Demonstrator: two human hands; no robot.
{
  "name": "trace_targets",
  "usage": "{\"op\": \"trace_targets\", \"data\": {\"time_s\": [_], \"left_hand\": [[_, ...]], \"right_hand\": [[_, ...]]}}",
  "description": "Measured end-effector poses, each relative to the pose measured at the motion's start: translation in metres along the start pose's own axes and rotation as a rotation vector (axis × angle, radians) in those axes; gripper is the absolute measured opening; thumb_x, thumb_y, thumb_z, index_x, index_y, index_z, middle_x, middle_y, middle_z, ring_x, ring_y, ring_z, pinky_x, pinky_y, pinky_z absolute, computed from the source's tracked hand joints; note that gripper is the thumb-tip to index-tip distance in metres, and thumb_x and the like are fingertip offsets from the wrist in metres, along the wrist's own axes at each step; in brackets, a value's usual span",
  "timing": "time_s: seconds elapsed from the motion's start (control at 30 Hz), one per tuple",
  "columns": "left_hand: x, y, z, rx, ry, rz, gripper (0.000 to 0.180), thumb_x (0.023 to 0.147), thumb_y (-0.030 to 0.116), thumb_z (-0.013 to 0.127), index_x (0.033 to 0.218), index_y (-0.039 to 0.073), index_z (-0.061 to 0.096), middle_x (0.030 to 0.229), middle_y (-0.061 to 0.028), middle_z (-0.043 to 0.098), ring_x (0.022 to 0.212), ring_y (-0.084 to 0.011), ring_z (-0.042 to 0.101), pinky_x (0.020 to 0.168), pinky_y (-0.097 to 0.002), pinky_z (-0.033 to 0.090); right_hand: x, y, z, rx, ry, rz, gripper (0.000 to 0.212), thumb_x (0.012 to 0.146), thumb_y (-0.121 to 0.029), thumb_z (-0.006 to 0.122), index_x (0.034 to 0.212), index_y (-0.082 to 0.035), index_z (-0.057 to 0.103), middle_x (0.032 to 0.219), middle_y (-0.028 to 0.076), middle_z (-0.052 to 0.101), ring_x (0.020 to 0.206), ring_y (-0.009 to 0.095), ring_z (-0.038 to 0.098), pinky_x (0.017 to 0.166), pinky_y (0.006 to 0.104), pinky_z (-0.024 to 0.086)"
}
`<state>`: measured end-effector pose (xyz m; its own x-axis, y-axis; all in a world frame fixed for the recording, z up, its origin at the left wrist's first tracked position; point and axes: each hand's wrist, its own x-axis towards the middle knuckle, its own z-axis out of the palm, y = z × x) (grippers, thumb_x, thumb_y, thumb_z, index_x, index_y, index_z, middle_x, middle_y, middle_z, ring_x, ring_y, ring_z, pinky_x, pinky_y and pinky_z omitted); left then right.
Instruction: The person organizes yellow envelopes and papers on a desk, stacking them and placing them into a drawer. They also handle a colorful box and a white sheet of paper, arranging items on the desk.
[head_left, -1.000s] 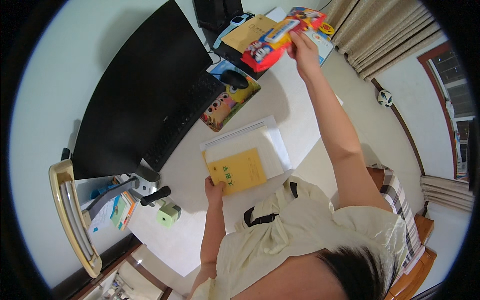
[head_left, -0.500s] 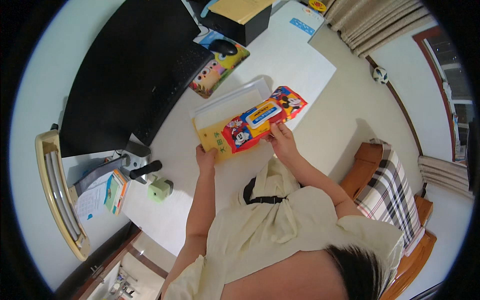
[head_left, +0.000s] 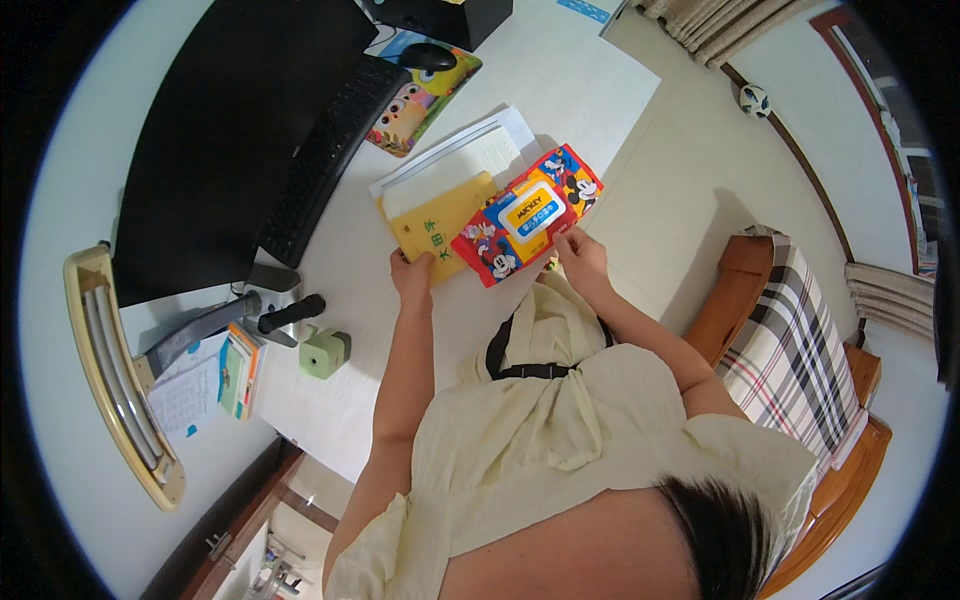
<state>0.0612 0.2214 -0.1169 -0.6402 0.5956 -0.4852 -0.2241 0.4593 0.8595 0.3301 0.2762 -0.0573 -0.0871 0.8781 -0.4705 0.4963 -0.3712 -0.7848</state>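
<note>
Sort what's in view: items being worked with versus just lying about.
In use:
red, blue and yellow plastic wipes packet, right hand
thin yellow paper booklet, left hand

Lying about:
long black keyboard
rounded black mouse
boxy pale-green gadget

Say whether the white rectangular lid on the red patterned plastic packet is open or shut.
Shut: the lid lies flat on the packet, with no opening showing.

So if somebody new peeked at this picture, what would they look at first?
Probably the shiny red pack with cartoon pictures, near the middle, with the right hand at its near edge. It partly covers a yellow booklet that the left hand holds. Next might be the big black monitor at upper left and the plaid cloth at right.
</note>
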Motion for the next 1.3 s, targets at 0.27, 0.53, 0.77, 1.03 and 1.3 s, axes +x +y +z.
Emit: {"op": "trace_targets", "data": {"time_s": [0.27,0.53,0.77,1.03,1.3], "left_hand": [[-0.049,0.032,0.033,0.870,0.526,0.736,0.053,0.065,0.001,0.063,0.115,-0.003,0.043,0.108,-0.0194,0.052,0.101,-0.0301,0.051,0.092,-0.0381,0.038],[-0.078,0.057,0.065,0.772,-0.481,1.003,0.055,0.067,0.011,0.066,0.119,0.005,0.047,0.127,-0.0121,0.045,0.120,-0.0307,0.039,0.101,-0.0445,0.028],[-0.069,0.044,0.078,0.907,-0.407,0.948,0.059,0.067,0.020,0.069,0.120,0.006,0.047,0.125,-0.0108,0.046,0.118,-0.0290,0.040,0.101,-0.0428,0.028],[-0.067,0.052,0.090,0.912,-0.309,0.940,0.064,0.066,0.034,0.073,0.120,0.010,0.048,0.114,-0.0090,0.053,0.109,-0.0272,0.045,0.092,-0.0417,0.030],[-0.063,0.060,0.097,0.898,-0.322,0.827,0.055,0.068,0.036,0.070,0.114,0.011,0.052,0.107,-0.0077,0.055,0.104,-0.0254,0.047,0.089,-0.0413,0.032]], "right_hand": [[0.016,-0.023,0.001,-0.499,0.214,-0.559,0.053,0.072,-0.014,0.068,0.121,-0.007,0.049,0.125,0.017,0.043,0.115,0.033,0.039,0.097,0.0365,0.035],[0.041,-0.023,-0.023,-0.689,-0.058,-0.744,0.057,0.069,-0.014,0.068,0.123,-0.009,0.049,0.129,0.013,0.042,0.114,0.030,0.042,0.099,0.0364,0.036],[0.054,-0.028,-0.031,-0.790,-0.067,-0.844,0.040,0.079,-0.022,0.062,0.116,-0.007,0.053,0.114,0.013,0.055,0.101,0.029,0.053,0.086,0.0351,0.045],[0.078,-0.047,-0.019,-0.414,0.033,-0.448,0.039,0.088,-0.034,0.053,0.109,-0.001,0.052,0.083,0.018,0.063,0.077,0.030,0.063,0.068,0.0364,0.050],[0.082,-0.017,-0.020,0.581,-0.222,-0.240,0.022,0.095,-0.016,0.041,0.108,-0.002,0.052,0.096,0.007,0.061,0.079,0.014,0.061,0.069,0.0257,0.050]]}}
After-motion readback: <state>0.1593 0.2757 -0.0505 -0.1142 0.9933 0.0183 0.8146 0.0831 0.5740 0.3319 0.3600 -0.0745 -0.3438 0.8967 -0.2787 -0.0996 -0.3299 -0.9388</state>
